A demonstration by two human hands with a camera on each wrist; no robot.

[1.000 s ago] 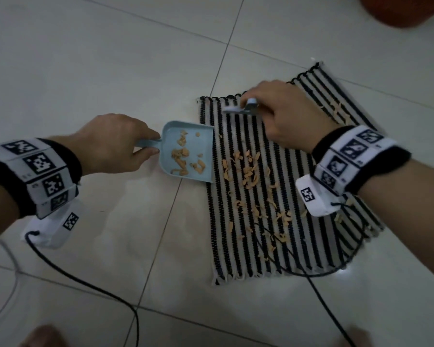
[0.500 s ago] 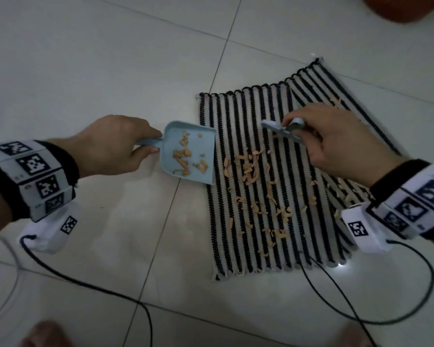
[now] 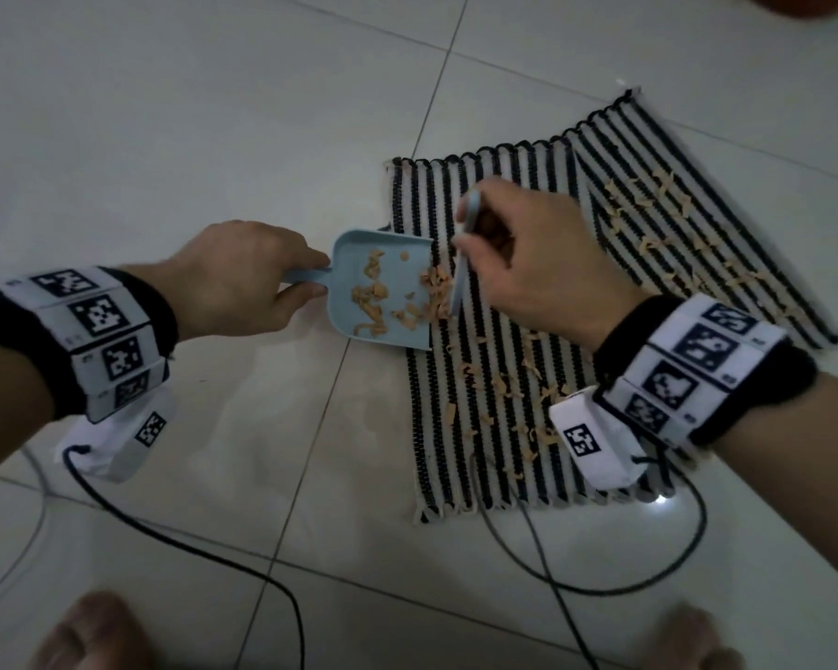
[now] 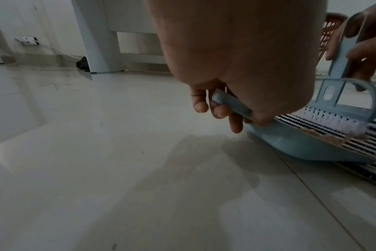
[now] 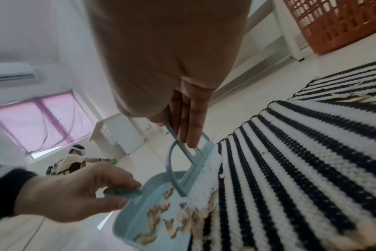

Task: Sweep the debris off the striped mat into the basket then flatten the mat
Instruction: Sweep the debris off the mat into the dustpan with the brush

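A black-and-white striped mat (image 3: 543,263) lies on the tiled floor, its far right part folded up. Tan debris (image 3: 649,220) is scattered over it. My left hand (image 3: 243,278) grips the handle of a light blue dustpan (image 3: 383,292), whose lip rests on the mat's left edge. Debris lies in the pan (image 5: 161,214). My right hand (image 3: 528,263) holds a light blue brush (image 3: 463,263) by its handle. Its white bristles (image 4: 333,122) stand at the pan's lip against a pile of scraps. The orange basket (image 5: 341,23) stands beyond the mat's far end.
Black cables (image 3: 189,553) run from both wrist units across the floor near me. My bare feet (image 3: 93,631) show at the bottom edge. A white furniture leg (image 4: 99,39) and a wall socket stand far off to the left.
My right hand swung the brush from the mat's far edge out to the right, then swept it left to the dustpan's lip, pushing scraps into the pan. The left hand held still.
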